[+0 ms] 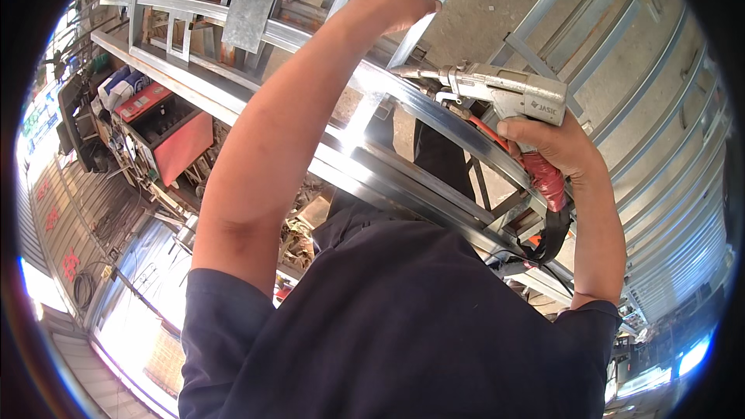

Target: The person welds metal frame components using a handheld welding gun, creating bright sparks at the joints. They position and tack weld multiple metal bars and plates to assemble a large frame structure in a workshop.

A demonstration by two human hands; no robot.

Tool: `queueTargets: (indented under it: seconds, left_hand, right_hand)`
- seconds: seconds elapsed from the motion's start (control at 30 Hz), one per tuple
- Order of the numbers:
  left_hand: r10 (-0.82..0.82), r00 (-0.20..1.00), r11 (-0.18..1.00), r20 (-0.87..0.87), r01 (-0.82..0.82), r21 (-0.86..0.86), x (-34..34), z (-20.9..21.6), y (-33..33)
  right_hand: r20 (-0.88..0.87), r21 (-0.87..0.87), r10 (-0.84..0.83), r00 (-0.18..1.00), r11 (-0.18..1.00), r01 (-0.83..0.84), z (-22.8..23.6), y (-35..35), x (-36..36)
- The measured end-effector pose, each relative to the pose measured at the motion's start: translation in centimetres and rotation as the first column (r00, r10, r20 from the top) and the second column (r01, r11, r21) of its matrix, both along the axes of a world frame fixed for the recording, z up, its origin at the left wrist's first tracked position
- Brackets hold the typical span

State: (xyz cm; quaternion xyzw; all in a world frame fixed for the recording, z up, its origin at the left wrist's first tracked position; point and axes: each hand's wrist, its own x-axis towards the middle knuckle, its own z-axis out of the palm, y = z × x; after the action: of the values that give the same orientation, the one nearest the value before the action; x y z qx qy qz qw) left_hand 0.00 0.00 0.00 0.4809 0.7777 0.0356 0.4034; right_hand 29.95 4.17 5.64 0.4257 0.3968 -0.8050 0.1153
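Observation:
My right hand is wrapped round the grip of a grey pistol-shaped welding gun. Red tape covers the lower handle, and a black cable trails from it. The gun's narrow nozzle points left, close to the joint where a slanting metal bar meets a long shiny rail. Farther up, my left hand has its fingers closed at that bar's side; the fingertips are partly hidden. A flat grey metal plate lies across the frame left of my left forearm.
More parallel metal bars spread over the concrete floor on the right. To the left stands a red open-topped box among clutter. A second long rail runs close in front of my body, with scraps below it.

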Motion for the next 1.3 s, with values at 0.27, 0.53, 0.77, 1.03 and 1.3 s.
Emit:
queueTargets:
  seconds: [0.27,0.53,0.77,1.03,1.3]
  left_hand:
    - [0.01,1.0,0.999,0.002,-0.01,0.04,-0.7,-1.5,-0.1]
    - [0.061,0.996,0.998,0.066,-0.062,0.016,-0.6,-1.8,-0.2]
    - [0.039,0.999,0.999,0.024,-0.039,0.006,-0.7,-1.9,-0.1]
    - [0.007,1.0,1.0,0.01,-0.006,-0.026,-0.1,-0.6,0.4]
    - [0.009,0.999,1.0,0.038,-0.009,0.008,-0.6,-1.2,0.3]
  right_hand:
    - [-0.012,0.04,-0.01,1.0,0.999,0.01,0.3,-0.3,-0.7]
    - [-0.008,0.068,0.02,1.0,0.997,-0.019,0.6,-0.4,-0.4]
    - [-0.029,0.055,0.025,0.999,0.998,-0.024,0.3,-0.1,0.0]
    - [0.016,0.054,0.054,0.998,0.997,-0.055,0.3,0.0,0.4]
    - [0.018,0.088,0.033,0.999,0.996,-0.034,0.7,-0.3,0.5]
